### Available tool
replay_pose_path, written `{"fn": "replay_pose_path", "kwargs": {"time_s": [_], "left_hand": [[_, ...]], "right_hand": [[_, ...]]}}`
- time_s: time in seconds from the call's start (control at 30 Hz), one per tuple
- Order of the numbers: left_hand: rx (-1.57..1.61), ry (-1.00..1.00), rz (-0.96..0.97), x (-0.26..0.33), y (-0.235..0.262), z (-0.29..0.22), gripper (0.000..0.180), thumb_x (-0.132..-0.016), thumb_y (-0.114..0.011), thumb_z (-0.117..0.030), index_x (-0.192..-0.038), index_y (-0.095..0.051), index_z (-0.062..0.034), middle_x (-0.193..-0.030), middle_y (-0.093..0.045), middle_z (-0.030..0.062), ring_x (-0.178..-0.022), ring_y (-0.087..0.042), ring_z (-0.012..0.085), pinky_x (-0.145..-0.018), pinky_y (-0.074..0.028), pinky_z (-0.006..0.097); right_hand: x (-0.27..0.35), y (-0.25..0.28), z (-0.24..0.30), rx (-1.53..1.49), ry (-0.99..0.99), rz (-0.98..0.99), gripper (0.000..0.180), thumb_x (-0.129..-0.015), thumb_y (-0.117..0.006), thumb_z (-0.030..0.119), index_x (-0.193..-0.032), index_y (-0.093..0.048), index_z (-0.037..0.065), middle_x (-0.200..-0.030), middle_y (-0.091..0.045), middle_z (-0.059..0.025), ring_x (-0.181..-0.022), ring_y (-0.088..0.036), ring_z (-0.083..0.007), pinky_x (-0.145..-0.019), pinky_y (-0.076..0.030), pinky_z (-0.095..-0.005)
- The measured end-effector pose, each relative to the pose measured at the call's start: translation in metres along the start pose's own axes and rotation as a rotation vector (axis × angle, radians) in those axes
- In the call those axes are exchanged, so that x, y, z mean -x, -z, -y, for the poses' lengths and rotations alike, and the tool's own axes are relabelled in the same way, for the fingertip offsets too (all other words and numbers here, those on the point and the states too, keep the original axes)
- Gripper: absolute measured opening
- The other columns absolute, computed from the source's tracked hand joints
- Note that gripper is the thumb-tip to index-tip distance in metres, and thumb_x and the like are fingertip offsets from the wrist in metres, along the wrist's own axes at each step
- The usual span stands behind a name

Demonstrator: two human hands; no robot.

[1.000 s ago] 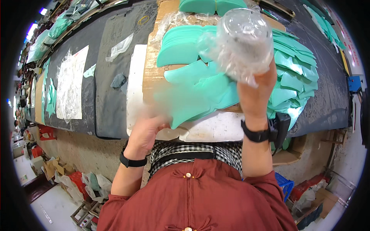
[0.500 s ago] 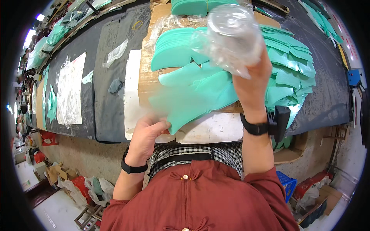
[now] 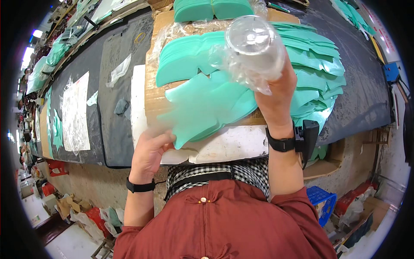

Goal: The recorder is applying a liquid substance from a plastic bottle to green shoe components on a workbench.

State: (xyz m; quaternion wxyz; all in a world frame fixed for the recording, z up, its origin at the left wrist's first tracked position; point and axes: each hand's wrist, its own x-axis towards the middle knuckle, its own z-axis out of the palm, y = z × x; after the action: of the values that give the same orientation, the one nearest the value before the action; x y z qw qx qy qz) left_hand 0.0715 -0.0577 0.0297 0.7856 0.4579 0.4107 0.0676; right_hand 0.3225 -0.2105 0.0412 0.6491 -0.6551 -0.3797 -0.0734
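My right hand is wrapped round a clear plastic jar, its round end uppermost and crumpled clear film about it. The jar is held above a layer of mint-green cut pieces. Down at the near left corner of the top piece, my left hand is closed, thumb and fingers pinching its pointed edge. A whitish haze blurs the left part of that piece and my left fingertips. Behind lies a neat green stack. Overlapping green pieces fan out to the right.
Cardboard and a white board lie under the pieces on the dark table. Another tied green stack stands at the far side. Film over a white sheet is at left. A blue crate stands below right.
The view has shifted slightly, with the table contents sitting a little further left. My left hand stays at the green piece's corner; my right hand keeps holding the jar, which now looks sharper.
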Motion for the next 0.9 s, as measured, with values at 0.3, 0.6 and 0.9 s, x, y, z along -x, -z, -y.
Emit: {"fn": "replay_pose_path", "kwargs": {"time_s": [0.3, 0.6, 0.9], "left_hand": [[-0.917, -0.924, -0.163, 0.006, 0.003, 0.005, 0.018, -0.087, -0.061, 0.009, -0.102, -0.065, 0.0004, -0.095, -0.067, 0.0075, -0.086, -0.064, 0.0183, -0.079, -0.05, 0.028], [-1.269, -1.155, -0.172, -0.002, -0.006, 0.023, 0.031, -0.072, -0.062, 0.014, -0.097, -0.07, -0.0038, -0.092, -0.065, 0.009, -0.085, -0.064, 0.0267, -0.074, -0.052, 0.034], [-1.352, -0.881, -0.021, 0.005, -0.025, 0.022, 0.056, -0.071, -0.076, -0.024, -0.123, -0.06, -0.0104, -0.13, -0.05, 0.0163, -0.123, -0.045, 0.0364, -0.106, -0.033, 0.049]], "right_hand": [[0.015, 0.054, -0.008, -0.015, -0.072, -0.44, 0.044, -0.088, -0.069, 0.009, -0.129, -0.053, 0.004, -0.133, -0.051, -0.0108, -0.121, -0.052, -0.0207, -0.1, -0.045, -0.0326], [0.055, 0.085, -0.009, 0.632, 0.011, -0.324, 0.043, -0.09, -0.067, 0.011, -0.13, -0.054, 0.007, -0.135, -0.052, -0.009, -0.123, -0.051, -0.0259, -0.104, -0.042, -0.0422], [0.064, 0.034, -0.017, 0.037, -0.102, -0.315, 0.048, -0.089, -0.07, 0.011, -0.133, -0.049, 0.007, -0.126, -0.058, -0.0103, -0.117, -0.056, -0.0249, -0.102, -0.045, -0.04]]}}
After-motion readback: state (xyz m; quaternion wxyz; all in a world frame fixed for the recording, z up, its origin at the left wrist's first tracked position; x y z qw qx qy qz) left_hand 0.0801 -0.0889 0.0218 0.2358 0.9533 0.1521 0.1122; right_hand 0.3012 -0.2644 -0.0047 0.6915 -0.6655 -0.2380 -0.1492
